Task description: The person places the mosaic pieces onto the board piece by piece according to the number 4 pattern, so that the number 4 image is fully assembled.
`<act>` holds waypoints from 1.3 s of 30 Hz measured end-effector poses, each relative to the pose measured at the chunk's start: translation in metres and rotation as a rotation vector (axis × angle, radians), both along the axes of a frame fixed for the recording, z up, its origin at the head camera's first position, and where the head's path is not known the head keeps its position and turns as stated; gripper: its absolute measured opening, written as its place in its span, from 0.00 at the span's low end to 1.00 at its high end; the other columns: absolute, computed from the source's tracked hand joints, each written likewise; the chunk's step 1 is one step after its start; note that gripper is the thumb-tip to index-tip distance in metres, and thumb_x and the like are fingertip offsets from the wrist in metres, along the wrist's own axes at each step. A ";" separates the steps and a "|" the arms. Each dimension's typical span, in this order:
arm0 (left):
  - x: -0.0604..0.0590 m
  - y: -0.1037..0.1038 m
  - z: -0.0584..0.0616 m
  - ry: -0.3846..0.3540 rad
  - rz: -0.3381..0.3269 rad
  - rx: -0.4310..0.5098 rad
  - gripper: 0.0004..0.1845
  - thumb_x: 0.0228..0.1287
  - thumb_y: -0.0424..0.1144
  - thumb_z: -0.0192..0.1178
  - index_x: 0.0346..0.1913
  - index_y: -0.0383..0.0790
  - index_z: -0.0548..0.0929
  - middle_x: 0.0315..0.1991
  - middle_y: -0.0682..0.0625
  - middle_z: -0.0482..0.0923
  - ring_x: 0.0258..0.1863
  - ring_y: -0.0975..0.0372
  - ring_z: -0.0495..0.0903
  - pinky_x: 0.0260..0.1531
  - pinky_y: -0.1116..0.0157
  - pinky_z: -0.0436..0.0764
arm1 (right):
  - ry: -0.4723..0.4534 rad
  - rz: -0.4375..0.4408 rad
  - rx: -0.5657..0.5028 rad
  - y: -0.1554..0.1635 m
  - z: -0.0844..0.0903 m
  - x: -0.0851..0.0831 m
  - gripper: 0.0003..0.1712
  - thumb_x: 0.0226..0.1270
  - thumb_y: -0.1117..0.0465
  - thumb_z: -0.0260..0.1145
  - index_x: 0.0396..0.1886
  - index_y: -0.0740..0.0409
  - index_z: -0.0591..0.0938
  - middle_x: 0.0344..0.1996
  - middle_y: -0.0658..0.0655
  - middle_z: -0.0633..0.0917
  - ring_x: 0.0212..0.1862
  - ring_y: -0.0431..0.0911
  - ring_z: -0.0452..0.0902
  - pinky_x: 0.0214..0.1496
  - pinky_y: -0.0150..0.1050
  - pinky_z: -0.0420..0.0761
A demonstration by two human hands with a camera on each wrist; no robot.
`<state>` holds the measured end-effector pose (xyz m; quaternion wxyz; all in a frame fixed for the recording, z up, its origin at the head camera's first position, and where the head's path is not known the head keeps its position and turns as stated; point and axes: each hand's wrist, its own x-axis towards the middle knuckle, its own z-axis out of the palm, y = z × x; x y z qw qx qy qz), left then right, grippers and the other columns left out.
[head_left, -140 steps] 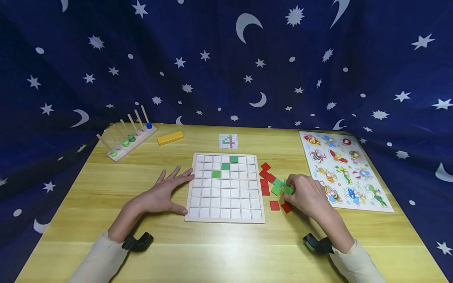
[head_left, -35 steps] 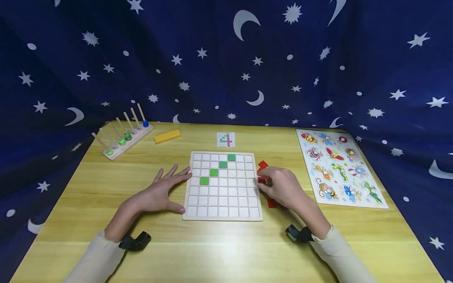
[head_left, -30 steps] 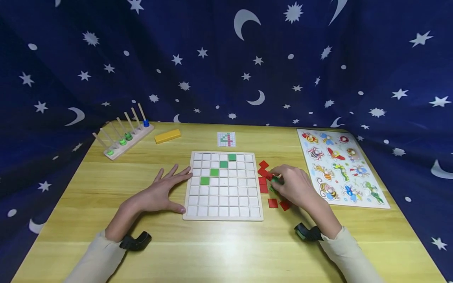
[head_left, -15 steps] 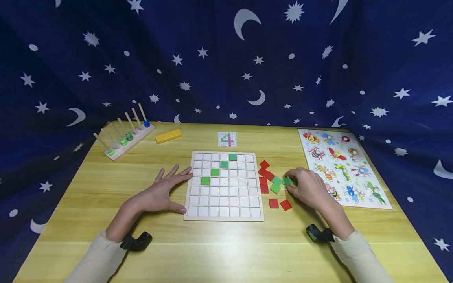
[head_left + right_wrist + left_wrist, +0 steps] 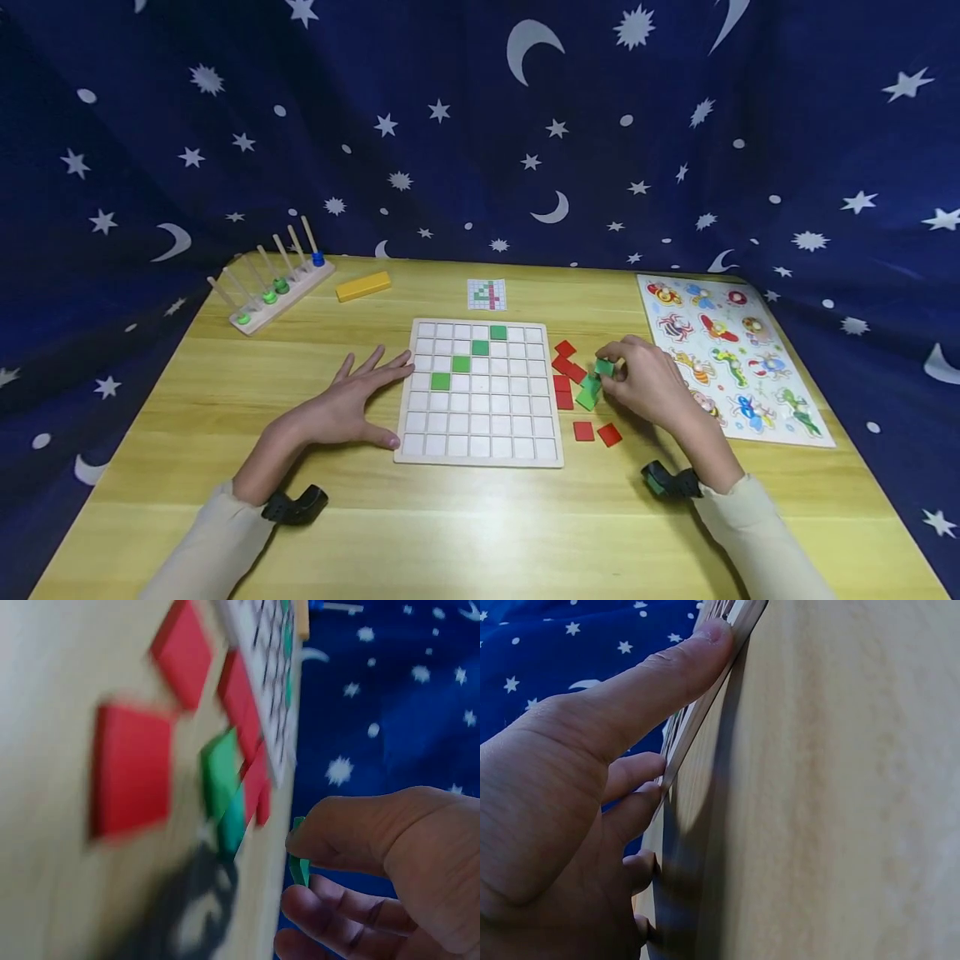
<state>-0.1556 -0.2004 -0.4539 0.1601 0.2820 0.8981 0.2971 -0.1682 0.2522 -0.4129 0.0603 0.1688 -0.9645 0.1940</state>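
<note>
— Starry blue cloth (image 5: pixel 480 125) hangs behind a pale wooden table (image 5: pixel 480 517). What is the right hand doing?

— The right hand (image 5: pixel 648 385) has a green tile (image 5: pixel 604 367) pinched between thumb and fingertips, lifted just clear of the table. The right wrist view shows the same green tile (image 5: pixel 300 862) edge-on, clamped under the thumb.

— And directly around it?

— Just below the held piece lie two more green tiles (image 5: pixel 588 393), overlapping. To their left sit red tiles (image 5: pixel 566 367) in a loose cluster, and two further red ones (image 5: pixel 596 432) lie nearer the person. All of them are between the hand and the grid board (image 5: pixel 480 454).

— What about the left hand?

— The left hand (image 5: pixel 352 408) lies flat on the table with fingers spread and relaxed, gripping nothing. Its fingertips and thumb touch the board's left edge; the left wrist view shows the thumb (image 5: pixel 667 675) pressed against that rim.

— What is on the board?

— Four green squares (image 5: pixel 469 357) run in a diagonal from upper right down to the left. The other cells are white.

— Further out?

— A small pattern card (image 5: pixel 487 294) lies beyond the board. At far left stand a peg rack with rings (image 5: pixel 273 287) and a yellow block (image 5: pixel 363 286). An insect puzzle board (image 5: pixel 738 362) lies at the right, close to the right hand.
</note>
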 end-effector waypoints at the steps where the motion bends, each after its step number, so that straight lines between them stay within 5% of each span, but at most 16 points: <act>1: 0.000 0.000 0.001 0.002 0.001 -0.002 0.58 0.45 0.63 0.76 0.79 0.50 0.59 0.80 0.55 0.45 0.79 0.49 0.33 0.70 0.39 0.27 | 0.003 0.013 -0.006 -0.006 0.001 -0.001 0.15 0.50 0.69 0.72 0.41 0.62 0.88 0.33 0.57 0.82 0.27 0.45 0.78 0.26 0.40 0.75; 9: 0.002 0.001 0.004 -0.006 0.003 0.000 0.58 0.45 0.61 0.77 0.78 0.49 0.60 0.80 0.55 0.46 0.78 0.49 0.33 0.70 0.39 0.27 | 0.017 0.138 -0.017 -0.060 0.009 0.002 0.14 0.53 0.67 0.74 0.42 0.59 0.88 0.32 0.52 0.81 0.26 0.41 0.75 0.26 0.38 0.74; 27: 0.001 0.002 0.002 -0.011 0.005 -0.002 0.58 0.45 0.61 0.77 0.78 0.48 0.60 0.80 0.54 0.47 0.79 0.49 0.34 0.70 0.39 0.27 | -0.028 0.368 0.005 -0.152 -0.003 0.008 0.12 0.57 0.63 0.74 0.43 0.55 0.88 0.35 0.49 0.82 0.27 0.38 0.71 0.27 0.34 0.73; 39: 0.000 0.001 0.002 -0.003 -0.004 0.011 0.58 0.45 0.62 0.77 0.78 0.48 0.60 0.80 0.52 0.48 0.78 0.47 0.35 0.69 0.38 0.28 | -0.070 0.387 0.009 -0.181 -0.011 0.008 0.11 0.58 0.61 0.74 0.42 0.56 0.87 0.34 0.48 0.82 0.28 0.38 0.72 0.27 0.33 0.74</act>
